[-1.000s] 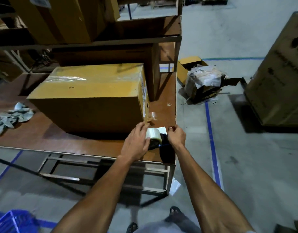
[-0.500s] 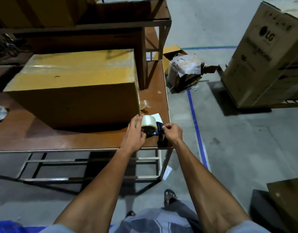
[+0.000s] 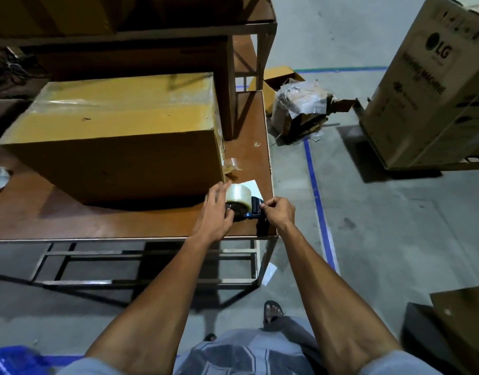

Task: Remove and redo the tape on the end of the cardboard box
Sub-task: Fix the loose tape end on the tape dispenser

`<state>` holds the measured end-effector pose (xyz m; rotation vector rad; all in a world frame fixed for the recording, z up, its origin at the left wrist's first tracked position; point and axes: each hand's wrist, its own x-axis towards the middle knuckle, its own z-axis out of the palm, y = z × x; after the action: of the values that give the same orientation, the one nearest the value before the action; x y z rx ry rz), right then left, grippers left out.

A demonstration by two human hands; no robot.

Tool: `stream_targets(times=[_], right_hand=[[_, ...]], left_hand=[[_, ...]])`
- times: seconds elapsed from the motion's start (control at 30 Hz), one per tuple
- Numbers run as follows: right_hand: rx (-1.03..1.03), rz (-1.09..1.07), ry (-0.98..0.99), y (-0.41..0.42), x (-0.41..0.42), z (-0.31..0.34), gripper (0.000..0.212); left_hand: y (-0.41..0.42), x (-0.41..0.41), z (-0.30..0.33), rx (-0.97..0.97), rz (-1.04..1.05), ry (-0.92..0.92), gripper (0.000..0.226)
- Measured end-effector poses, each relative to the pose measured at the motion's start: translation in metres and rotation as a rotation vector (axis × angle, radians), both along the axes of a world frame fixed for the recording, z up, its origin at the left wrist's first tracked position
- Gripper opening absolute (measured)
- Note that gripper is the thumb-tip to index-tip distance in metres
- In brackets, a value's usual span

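Box: cardboard box [image 3: 119, 136] sits on the table [image 3: 124, 223], its taped end facing the table's right edge.
Hands: your left hand [image 3: 216, 212] is cupped round the clear tape roll [image 3: 238, 196] on the tape dispenser [image 3: 250, 209], just off the box's near right corner; your right hand [image 3: 279, 212] is pinching at the dispenser's front — likely the tape end, can't confirm.
Progress: crumpled tape scrap [image 3: 232, 165] beside the box end suggests removal is done; retaping not started.
Writing: "LG" and "WASHING MACHINE" on the big carton [image 3: 433, 85] right of the table — rest unreadable.

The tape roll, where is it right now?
In the head view, the tape roll sits on its dispenser at the table's near right corner, just off the cardboard box, between the left hand and right hand.
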<state>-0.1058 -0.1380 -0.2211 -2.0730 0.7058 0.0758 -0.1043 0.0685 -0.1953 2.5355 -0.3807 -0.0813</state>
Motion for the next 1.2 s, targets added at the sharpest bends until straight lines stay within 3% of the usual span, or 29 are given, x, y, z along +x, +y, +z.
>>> stream_targets(times=[0.1, 0.27, 0.6, 1.0, 1.2], right_hand=[[0.025, -0.014, 0.007, -0.002, -0.001, -0.002, 0.026], [0.085, -0.048, -0.006, -0.002, 0.000, 0.000, 0.011], [0.045, -0.014, 0.005, -0.007, 0.004, -0.002, 0.013], [-0.019, -0.040, 0.053, -0.002, 0.012, -0.002, 0.018], [-0.049, -0.037, 0.063, -0.005, 0.013, -0.009, 0.019]], left_hand=[[-0.003, -0.001, -0.001, -0.001, 0.009, -0.005, 0.079], [-0.007, 0.001, 0.001, 0.011, 0.023, -0.053, 0.074], [-0.025, 0.004, -0.001, 0.024, 0.065, -0.070, 0.056], [-0.021, 0.006, -0.006, -0.065, 0.091, -0.028, 0.055], [-0.020, 0.008, -0.009, -0.091, 0.106, -0.026, 0.066]])
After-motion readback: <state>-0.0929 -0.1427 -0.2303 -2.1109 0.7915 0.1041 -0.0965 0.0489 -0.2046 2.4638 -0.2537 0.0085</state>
